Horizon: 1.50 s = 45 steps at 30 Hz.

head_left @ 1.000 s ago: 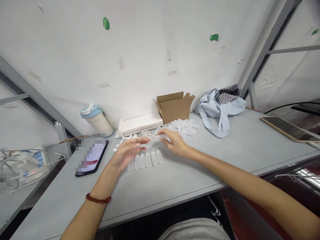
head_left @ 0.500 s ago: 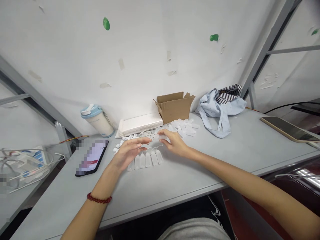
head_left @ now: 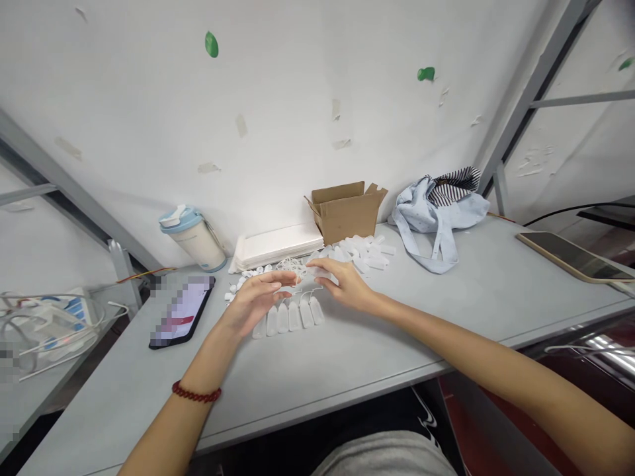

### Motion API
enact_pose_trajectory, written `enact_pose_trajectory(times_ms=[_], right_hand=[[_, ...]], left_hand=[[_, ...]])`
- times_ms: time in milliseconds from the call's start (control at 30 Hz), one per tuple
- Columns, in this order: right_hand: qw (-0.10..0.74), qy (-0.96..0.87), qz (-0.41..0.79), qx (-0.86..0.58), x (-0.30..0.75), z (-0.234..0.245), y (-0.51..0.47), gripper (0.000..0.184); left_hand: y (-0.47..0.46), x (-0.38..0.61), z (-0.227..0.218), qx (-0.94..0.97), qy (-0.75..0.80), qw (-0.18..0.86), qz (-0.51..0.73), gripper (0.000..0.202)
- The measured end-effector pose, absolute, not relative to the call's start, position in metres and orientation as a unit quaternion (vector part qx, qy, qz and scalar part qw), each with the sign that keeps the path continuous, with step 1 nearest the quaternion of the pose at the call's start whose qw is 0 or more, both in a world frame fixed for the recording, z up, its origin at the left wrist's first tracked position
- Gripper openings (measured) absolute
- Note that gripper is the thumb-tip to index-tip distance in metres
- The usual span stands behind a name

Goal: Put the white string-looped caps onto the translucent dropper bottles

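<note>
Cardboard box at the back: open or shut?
Open: the cardboard box has its top flaps spread apart. Cannot tell whether it's empty.

Soft, fairly bright light, seemingly from above, spreads evenly over the white painted wall (head_left: 288, 79) and the smooth grey desktop (head_left: 367, 363) before me. Beneath my bare right forearm (head_left: 446, 338) lies a faint, soft-edged shadow; lower down, my dark legwear with white lines (head_left: 367, 418) sinks nearly to black. White streaks glare off a dark glossy surface (head_left: 590, 377) at lower right. Wide-angle stretching swells my forearm toward that corner. The small frosted translucent tags (head_left: 294, 317) look washed out, and mosaic blocks partly cover the black-edged smartphone (head_left: 191, 316).
</note>
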State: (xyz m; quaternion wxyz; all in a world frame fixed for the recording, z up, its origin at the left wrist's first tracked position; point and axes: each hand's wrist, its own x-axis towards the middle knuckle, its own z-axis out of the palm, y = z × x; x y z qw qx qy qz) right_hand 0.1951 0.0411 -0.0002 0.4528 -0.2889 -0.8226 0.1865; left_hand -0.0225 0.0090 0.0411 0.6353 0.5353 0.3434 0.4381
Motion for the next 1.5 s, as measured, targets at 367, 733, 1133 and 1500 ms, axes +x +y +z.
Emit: enact_pose_trajectory(times_ms=[367,733,1133,1500], right_hand=[[0.448,-0.815,0.239,-0.281,0.190,0.003,0.030,0.032],[0.444,-0.805,0.264,-0.293,0.187,0.005,0.025,0.025],[0.445,-0.727,0.437,-0.288,0.188,0.007,0.025,0.023],[0.368,-0.535,0.728,-0.220,0.192,0.022,0.027,0.019]], left_hand=[[0.007,-0.011,0.030,0.642,0.389,0.510,0.419,0.031],[0.005,-0.002,0.028,0.636,0.430,0.448,0.458,0.022],[0.001,0.000,0.035,0.671,0.438,0.420,0.427,0.019],[-0.006,0.009,0.031,0.737,0.418,0.231,0.478,0.030]])
